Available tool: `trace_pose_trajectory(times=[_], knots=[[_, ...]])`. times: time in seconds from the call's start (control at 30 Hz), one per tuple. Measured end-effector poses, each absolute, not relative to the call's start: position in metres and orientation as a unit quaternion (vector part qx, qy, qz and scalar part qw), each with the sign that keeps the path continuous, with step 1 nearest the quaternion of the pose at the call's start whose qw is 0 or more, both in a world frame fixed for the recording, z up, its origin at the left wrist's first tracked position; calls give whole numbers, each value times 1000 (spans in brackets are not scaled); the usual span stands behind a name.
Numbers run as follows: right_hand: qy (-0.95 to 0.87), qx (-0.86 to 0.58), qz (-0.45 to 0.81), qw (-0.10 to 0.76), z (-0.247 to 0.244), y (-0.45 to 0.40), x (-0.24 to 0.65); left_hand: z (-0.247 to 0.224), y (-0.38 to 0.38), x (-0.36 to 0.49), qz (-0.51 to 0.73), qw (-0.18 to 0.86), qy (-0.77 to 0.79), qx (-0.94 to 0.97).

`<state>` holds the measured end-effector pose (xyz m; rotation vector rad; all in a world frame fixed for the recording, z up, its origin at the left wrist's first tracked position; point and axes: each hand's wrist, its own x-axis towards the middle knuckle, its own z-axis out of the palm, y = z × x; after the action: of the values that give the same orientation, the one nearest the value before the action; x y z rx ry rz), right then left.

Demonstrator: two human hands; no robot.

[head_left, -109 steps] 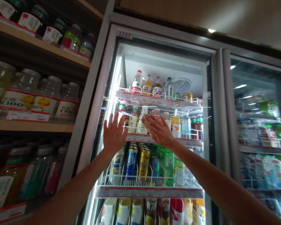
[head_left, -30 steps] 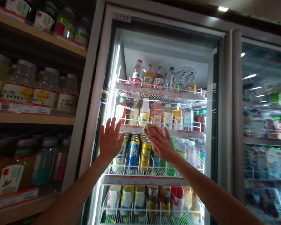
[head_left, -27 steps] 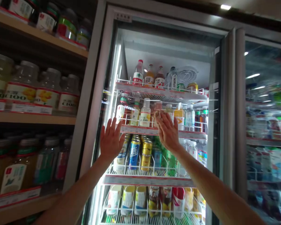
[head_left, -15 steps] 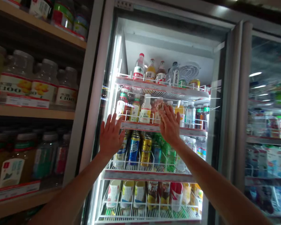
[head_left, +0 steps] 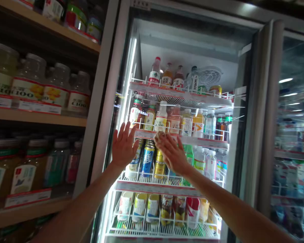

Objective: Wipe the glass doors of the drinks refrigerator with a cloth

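A closed glass door point(head_left: 192, 40) fronts a lit drinks fridge. Against its left part rests my left hand point(head_left: 123, 145), fingers spread, holding nothing. My right hand point(head_left: 171, 152) presses a crumpled, light brown cloth point(head_left: 160, 135) to the glass at the middle, just in front of the second shelf's edge. The cloth pokes out past its fingertips, and most of it is hidden under the hand. Behind the glass stand bottles such as a white-capped one point(head_left: 161, 118), and cans such as a blue one point(head_left: 147, 160).
Wooden shelves point(head_left: 40, 116) with large bottles stand on the left. A long vertical door handle point(head_left: 271, 111) runs down the right side, beside a second glass-fronted fridge point(head_left: 296, 135) holding more drinks.
My right hand has moved down and to the left across the glass with the cloth. My left hand stays at the left of the door; the view has shifted slightly.
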<state>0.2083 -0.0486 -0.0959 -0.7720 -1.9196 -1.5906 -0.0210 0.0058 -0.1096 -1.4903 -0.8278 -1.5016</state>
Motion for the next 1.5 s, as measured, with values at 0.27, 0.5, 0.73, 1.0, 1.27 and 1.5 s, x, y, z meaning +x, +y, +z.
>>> trace_pose_trajectory(times=[0.27,0.5,0.73,1.0,1.27,1.5], knots=[[-642,-348,-580,360,-83,-50,214,-122,4,-24,-587,415,-332,-610],[-750,-256,-575,202,-118,-53,217,-129,4,-26,-589,402,-326,-621],[-708,-317,-565,282,-125,-57,221,-138,3,-25,-588,405,-332,-616],[-692,-340,-545,329,-126,-52,203,-164,1,-28,-569,408,-328,-634],[-767,-235,-557,215,-147,-51,185,-196,-6,-45,-515,422,-333,-668],[-736,-298,-549,263,-138,-45,171,-202,-11,-47,-501,421,-345,-673]])
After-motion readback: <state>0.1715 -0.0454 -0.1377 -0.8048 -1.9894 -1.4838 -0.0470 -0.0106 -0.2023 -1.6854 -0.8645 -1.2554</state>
